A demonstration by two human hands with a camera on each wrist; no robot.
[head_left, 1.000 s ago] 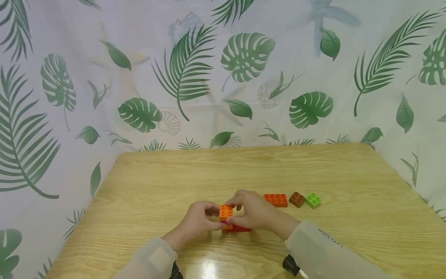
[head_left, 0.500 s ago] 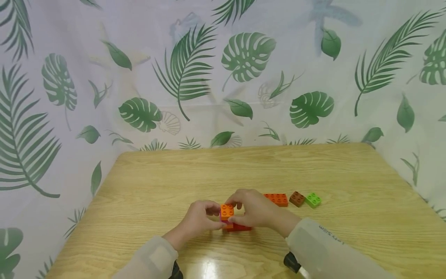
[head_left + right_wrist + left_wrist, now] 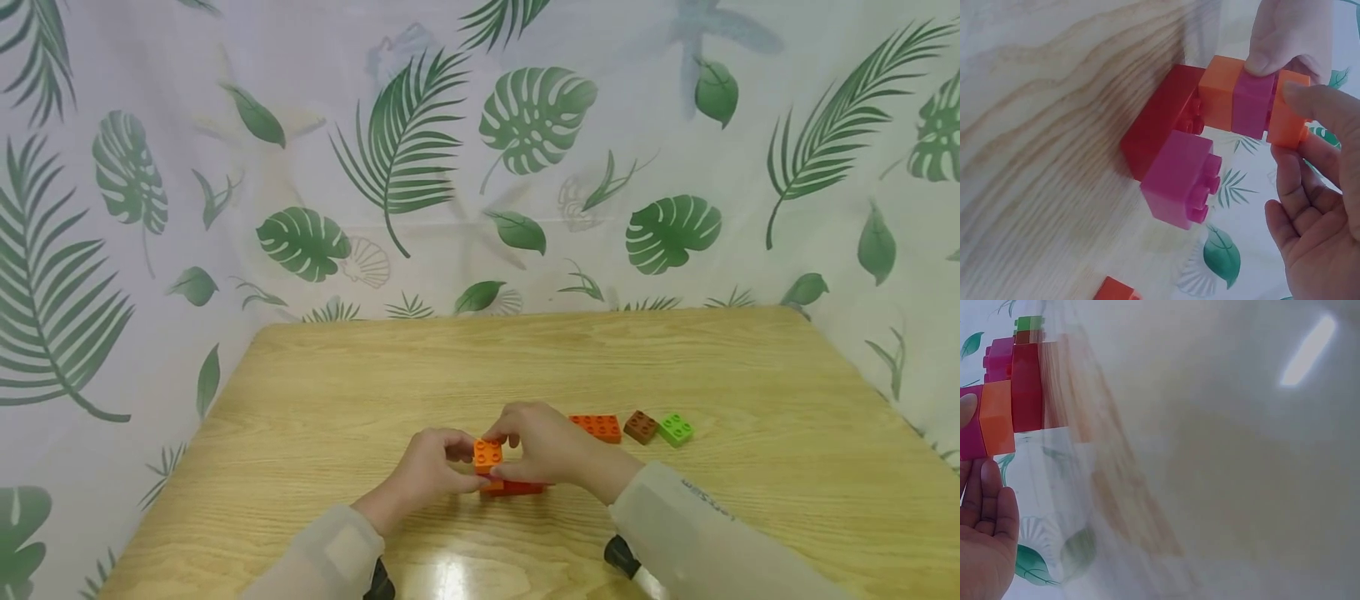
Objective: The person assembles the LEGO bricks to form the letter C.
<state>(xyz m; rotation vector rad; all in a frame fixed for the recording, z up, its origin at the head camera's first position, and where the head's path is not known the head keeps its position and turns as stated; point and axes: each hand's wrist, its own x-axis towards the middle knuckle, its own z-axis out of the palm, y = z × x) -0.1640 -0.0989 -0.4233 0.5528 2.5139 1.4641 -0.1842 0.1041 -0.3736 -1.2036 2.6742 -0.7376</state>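
A tower of toy building blocks stands on one end of a long red block (image 3: 1160, 119). From the bottom it runs orange block (image 3: 1219, 94), magenta block (image 3: 1254, 103), then a top orange block (image 3: 1288, 119). My left hand (image 3: 431, 468) pinches the magenta block between thumb and fingers. The right hand (image 3: 546, 446) grips the top orange block, thumb on one side, fingers on the other. Studs show in a narrow gap between these two blocks in the right wrist view. Another magenta block (image 3: 1179, 178) sits at the red block's other end, hidden behind the right hand in the head view.
Beyond the right hand, a long orange-red block (image 3: 597, 428), a brown block (image 3: 641, 427) and a lime green block (image 3: 676, 429) lie in a row on the wooden table (image 3: 360, 375). A leaf-patterned curtain (image 3: 465, 167) hangs behind the table.
Both hands keep their grips on the tower. The top orange block has shifted only very slightly, and the right forearm a little.
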